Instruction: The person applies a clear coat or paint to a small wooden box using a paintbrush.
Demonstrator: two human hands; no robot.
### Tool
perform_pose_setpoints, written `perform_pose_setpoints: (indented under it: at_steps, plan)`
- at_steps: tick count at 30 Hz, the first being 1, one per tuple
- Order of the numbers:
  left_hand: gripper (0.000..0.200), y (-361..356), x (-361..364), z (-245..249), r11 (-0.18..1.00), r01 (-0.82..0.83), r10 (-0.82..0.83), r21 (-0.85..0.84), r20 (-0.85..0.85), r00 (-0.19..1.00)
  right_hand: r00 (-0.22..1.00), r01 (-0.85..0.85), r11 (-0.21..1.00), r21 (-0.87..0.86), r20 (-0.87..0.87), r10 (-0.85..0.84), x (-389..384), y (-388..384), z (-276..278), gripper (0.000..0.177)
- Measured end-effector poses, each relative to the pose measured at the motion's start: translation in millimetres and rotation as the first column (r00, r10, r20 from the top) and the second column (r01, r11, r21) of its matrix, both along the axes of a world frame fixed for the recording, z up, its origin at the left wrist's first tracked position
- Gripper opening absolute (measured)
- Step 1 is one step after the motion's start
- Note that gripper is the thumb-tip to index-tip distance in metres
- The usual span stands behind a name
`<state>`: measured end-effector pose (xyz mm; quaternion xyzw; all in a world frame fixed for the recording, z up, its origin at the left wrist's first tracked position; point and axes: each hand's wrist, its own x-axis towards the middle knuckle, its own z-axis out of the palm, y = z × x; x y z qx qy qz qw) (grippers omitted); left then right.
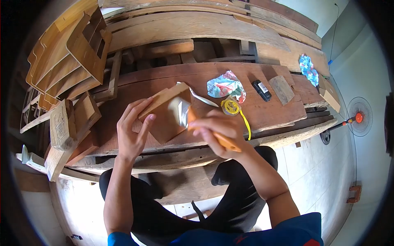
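My left hand [134, 125] grips the left edge of a small wooden box-like piece [162, 119], fingers behind it and thumb in front, holding it tilted above the bench. In my right hand [219, 130] is a paintbrush [227, 142] with an orange handle and a silver ferrule. Its pale bristle end lies against the face of the wooden piece; motion blurs the hand and brush slightly. Just behind them is a slim white object [203, 97], partly hidden by the wood. A yellow tape measure [232, 106] rests right of my right hand, its strip trailing forward.
On the brown plank bench [279, 112] lie a crumpled patterned cloth [227, 86], a black object with a label [262, 90] and a flat wood scrap [281, 90]. A wooden shelf organizer [72, 57] and wood blocks [61, 125] stand left. A fan [358, 117] is right.
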<state>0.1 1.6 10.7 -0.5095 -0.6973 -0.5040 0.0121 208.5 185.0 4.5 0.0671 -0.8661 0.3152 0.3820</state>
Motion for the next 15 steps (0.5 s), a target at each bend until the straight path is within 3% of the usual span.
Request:
perform_pose_setpoints:
  at_steps: [2, 3, 6, 7, 11, 14, 15]
  plan:
    - [0.038, -2, -3, 0, 1.000, -0.025, 0.025, -0.004, -0.027, 0.999, 0.978, 0.141, 0.989, -0.041, -0.151, -0.145, -4, -5, 4, 0.027]
    - [0.038, -2, -4, -1, 1.000, -0.031, 0.031, 0.004, -0.011, 0.999, 0.987, 0.097, 0.995, -0.022, -0.125, -0.099, -5, -9, 3, 0.025]
    - [0.038, 0, -6, -4, 0.999, -0.045, 0.044, 0.012, 0.041, 0.998, 0.975, -0.136, 0.985, 0.105, 0.193, 0.115, -3, -25, -7, 0.026]
    - [0.038, 0, -7, -4, 0.998, -0.055, 0.055, 0.002, 0.068, 0.996, 0.972, -0.118, 0.981, 0.156, 0.218, 0.082, -1, -26, -5, 0.025]
    - [0.037, -3, -6, -4, 0.998, -0.057, 0.057, 0.008, -0.004, 0.998, 0.991, 0.127, 0.991, -0.051, -0.034, -0.129, -4, -5, 6, 0.025]
    - [0.037, -2, -2, -3, 0.999, -0.036, 0.034, 0.026, 0.066, 0.997, 0.987, 0.026, 0.999, 0.028, 0.156, -0.031, 2, -7, 8, 0.025]
    - [0.037, -1, -3, -3, 0.999, -0.037, 0.035, 0.023, 0.086, 0.996, 0.983, -0.106, 0.994, 0.014, 0.155, 0.102, -2, -16, -1, 0.024]
